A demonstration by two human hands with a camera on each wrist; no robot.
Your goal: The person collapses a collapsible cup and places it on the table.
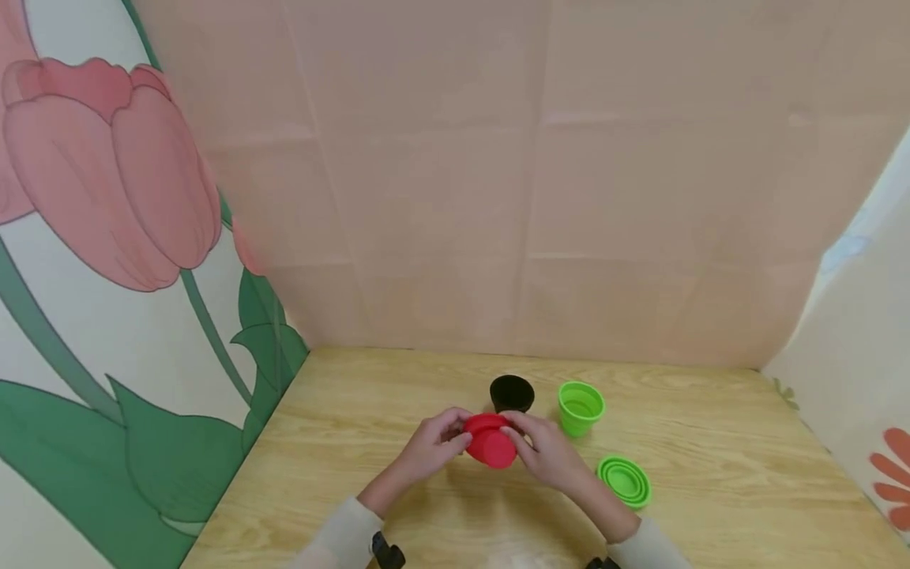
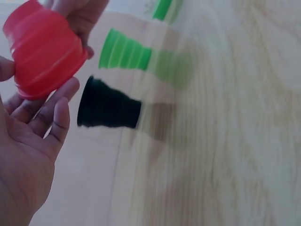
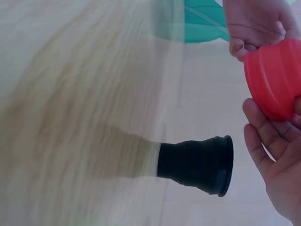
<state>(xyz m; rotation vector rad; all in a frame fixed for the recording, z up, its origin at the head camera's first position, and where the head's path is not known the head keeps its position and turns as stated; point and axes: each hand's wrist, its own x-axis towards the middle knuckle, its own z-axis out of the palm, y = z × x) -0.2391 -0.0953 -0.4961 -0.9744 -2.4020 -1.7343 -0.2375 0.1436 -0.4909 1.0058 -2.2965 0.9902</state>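
Both hands hold a red ribbed collapsible cup (image 1: 498,451) above the wooden table. My left hand (image 1: 430,449) grips its left side and my right hand (image 1: 553,456) its right side, thumbs at the near side. The base of the red cup faces toward me and down in the head view. In the left wrist view the stepped wall of the red cup (image 2: 44,52) stands out, extended rather than flat. Just beyond the hands, a black collapsible cup (image 1: 511,392) stands upright on the table, its lower part hidden in the head view.
To the right of the black cup stands an extended green collapsible cup (image 1: 580,411). A second green one, folded flat into rings (image 1: 624,481), lies near my right forearm. A pinkish sheet (image 1: 441,197) hangs behind the table (image 1: 725,458), and a tulip-printed panel (image 1: 107,190) borders the left.
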